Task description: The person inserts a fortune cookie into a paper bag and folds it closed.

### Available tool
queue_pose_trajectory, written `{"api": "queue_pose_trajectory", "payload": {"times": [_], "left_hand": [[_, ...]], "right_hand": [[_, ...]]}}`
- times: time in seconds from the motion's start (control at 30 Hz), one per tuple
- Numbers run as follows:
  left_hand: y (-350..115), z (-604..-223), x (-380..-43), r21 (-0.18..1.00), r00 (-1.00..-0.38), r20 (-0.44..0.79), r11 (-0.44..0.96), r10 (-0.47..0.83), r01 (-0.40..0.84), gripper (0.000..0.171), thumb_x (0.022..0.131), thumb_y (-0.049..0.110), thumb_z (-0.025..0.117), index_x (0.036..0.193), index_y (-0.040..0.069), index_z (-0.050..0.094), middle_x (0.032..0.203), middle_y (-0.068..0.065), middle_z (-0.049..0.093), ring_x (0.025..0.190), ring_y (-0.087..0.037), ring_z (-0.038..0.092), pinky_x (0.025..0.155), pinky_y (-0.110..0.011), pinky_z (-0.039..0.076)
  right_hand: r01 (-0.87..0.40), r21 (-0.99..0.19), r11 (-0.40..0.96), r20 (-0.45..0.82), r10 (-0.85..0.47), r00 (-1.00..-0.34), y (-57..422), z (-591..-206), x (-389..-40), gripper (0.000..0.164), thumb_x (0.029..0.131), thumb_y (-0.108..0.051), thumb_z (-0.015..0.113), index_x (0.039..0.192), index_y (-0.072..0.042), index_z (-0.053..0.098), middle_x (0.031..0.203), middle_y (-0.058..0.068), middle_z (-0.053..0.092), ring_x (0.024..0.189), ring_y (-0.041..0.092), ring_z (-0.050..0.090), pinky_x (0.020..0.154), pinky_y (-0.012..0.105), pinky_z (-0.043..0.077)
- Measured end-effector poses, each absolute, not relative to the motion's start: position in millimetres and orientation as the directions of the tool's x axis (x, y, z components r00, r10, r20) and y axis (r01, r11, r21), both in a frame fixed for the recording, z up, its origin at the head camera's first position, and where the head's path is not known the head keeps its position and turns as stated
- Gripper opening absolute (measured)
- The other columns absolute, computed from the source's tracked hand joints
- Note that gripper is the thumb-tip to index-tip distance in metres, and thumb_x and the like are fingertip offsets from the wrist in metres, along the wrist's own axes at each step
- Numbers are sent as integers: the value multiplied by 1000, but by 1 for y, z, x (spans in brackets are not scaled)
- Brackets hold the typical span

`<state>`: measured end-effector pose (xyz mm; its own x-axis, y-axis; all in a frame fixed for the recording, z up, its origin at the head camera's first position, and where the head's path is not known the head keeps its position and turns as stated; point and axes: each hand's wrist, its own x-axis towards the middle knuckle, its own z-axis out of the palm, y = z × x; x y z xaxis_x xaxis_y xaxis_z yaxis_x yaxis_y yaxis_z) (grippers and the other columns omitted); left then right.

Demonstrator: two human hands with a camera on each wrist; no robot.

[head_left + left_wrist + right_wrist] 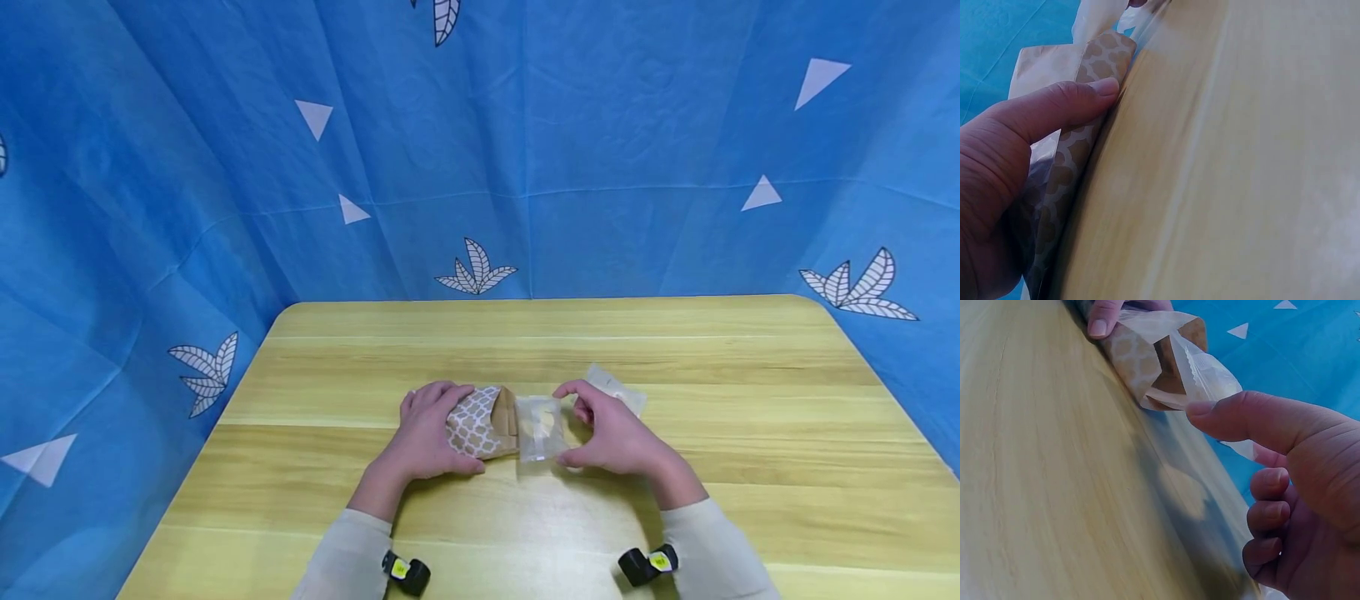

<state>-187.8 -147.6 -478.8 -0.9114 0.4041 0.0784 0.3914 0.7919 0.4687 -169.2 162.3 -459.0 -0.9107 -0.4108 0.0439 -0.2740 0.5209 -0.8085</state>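
My left hand (431,433) holds a brown paper bag (474,422) with a white lattice pattern, lying on its side with its mouth facing right. In the left wrist view the thumb (1079,103) presses along the bag's lower side. A translucent packet (542,427) with something pale inside stands at the bag's open mouth. Its right edge is held between the thumb and index finger of my right hand (618,433); the other fingers curl inward. From the right wrist, the packet (1207,372) overlaps the opening, with the bag's brown inside showing beside it.
A second clear packet (617,388) lies on the wooden table (750,417) just behind my right hand, partly covered by it. A blue patterned cloth (570,150) hangs along the table's far edge and left side.
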Motion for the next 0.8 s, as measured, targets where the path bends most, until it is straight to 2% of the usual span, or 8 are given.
{"api": "queue_pose_trajectory", "payload": {"times": [0.23,0.53,0.8], "left_hand": [[-147,-476,-186,465,-911,69,794,407,391,113,51,57,92,148,22,48,142,-6,45,135,-27,35,112,-57,13],[-146,-473,-185,479,-910,61,788,410,387,113,51,55,93,148,22,47,142,-6,45,135,-28,34,111,-59,12],[-147,-473,-186,470,-909,59,792,413,390,113,51,57,93,148,22,47,142,-6,45,134,-27,35,111,-60,13]], "right_hand": [[-262,-802,537,35,-395,-918,155,-464,-175,76,62,-16,94,126,-17,53,81,13,45,69,16,39,61,30,35],[-270,-791,549,62,-368,-928,146,-463,-182,78,61,-16,95,127,-15,53,82,9,46,69,17,40,62,33,38],[-263,-765,588,53,-350,-935,139,-464,-181,82,59,-17,96,127,-17,49,88,10,51,75,21,45,67,37,43]]}}
